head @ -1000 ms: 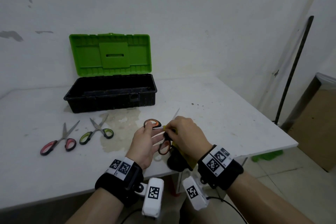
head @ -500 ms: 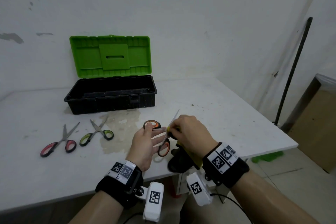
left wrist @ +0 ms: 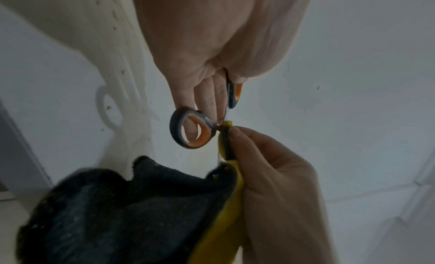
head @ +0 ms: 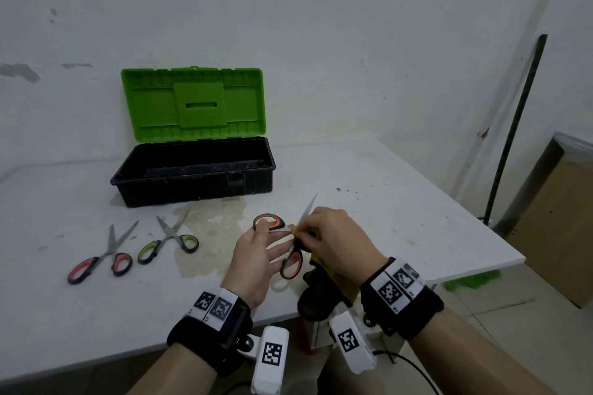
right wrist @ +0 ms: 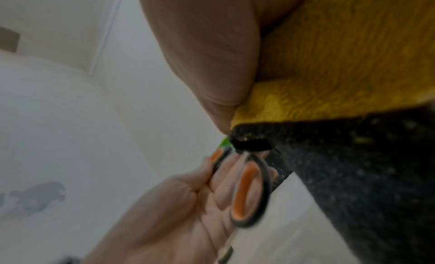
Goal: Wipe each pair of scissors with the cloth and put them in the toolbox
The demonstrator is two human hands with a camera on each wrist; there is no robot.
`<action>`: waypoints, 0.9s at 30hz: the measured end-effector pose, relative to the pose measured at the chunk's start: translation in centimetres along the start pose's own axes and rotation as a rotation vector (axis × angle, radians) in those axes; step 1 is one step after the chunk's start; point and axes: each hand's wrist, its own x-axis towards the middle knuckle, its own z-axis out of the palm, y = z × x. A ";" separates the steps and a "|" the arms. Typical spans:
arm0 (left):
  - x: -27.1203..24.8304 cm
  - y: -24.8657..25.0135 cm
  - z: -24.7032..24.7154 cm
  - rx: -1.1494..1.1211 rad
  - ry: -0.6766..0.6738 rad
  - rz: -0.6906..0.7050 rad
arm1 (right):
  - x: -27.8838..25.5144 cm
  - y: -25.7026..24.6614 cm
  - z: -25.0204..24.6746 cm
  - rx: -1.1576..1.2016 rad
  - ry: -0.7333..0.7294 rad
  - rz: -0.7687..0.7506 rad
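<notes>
At the near edge of the white table [head: 401, 218] the person holds the two hands together. The right hand [head: 333, 240] has its fingers curled and pinches the cloth [head: 340, 282], which is yellow on one side and dark on the other. The cloth is folded around one blade of the orange scissors [head: 290, 261], close to the pivot, and the rest of it hangs down past the table edge. The tip of that blade [head: 310, 204] sticks out above the right hand and points away from the person.

The left hand [head: 256, 253] grips the orange scissors at the handles. The thumb lies on the far loop and the fingers lie flat under the handles, so the scissors stand open above the table. In the left wrist view the near loop [left wrist: 190, 129] is free, and no finger goes through it.

Further left on the table lie two more pairs, both flat and half open. The green scissors [head: 170, 239] are beside a pale stain [head: 211, 221], and the red scissors [head: 102, 258] lie just to the left of them, apart.

Behind these, toward the wall, the toolbox [head: 192, 176] stands on the table. Its green lid [head: 192, 104] is up, and its black tray looks dark inside; I cannot tell if something lies in it.
</notes>
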 end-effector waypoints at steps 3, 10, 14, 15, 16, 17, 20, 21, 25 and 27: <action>0.0 0.1 0.2 -0.021 0.011 0.013 | -0.5 0.1 0.9 0.007 -0.036 -0.011; 1.4 1.3 -1.0 -0.185 0.069 0.094 | -1.3 3.2 0.2 0.127 -0.054 0.095; 2.2 1.7 -0.7 -0.238 0.099 0.108 | 1.4 6.5 -0.5 0.211 0.105 0.280; 2.4 1.8 -0.5 -0.250 0.107 0.109 | 2.5 7.3 -0.5 0.210 0.130 0.313; 2.6 1.8 -0.3 -0.263 0.117 0.109 | 3.6 8.1 -0.3 0.208 0.153 0.335; 2.8 1.9 -0.2 -0.270 0.128 0.108 | 4.7 8.8 0.0 0.217 0.178 0.351; 3.5 1.7 0.2 -0.292 0.163 0.096 | 7.3 10.2 1.3 0.217 0.186 0.390; 3.7 1.6 0.3 -0.298 0.172 0.089 | 8.0 10.6 1.9 0.203 0.168 0.399; 4.4 1.3 0.3 -0.326 0.206 0.058 | 8.9 10.8 3.4 0.121 0.022 0.393; 4.5 1.1 0.3 -0.339 0.217 0.050 | 8.7 10.7 3.3 -0.021 -0.069 0.378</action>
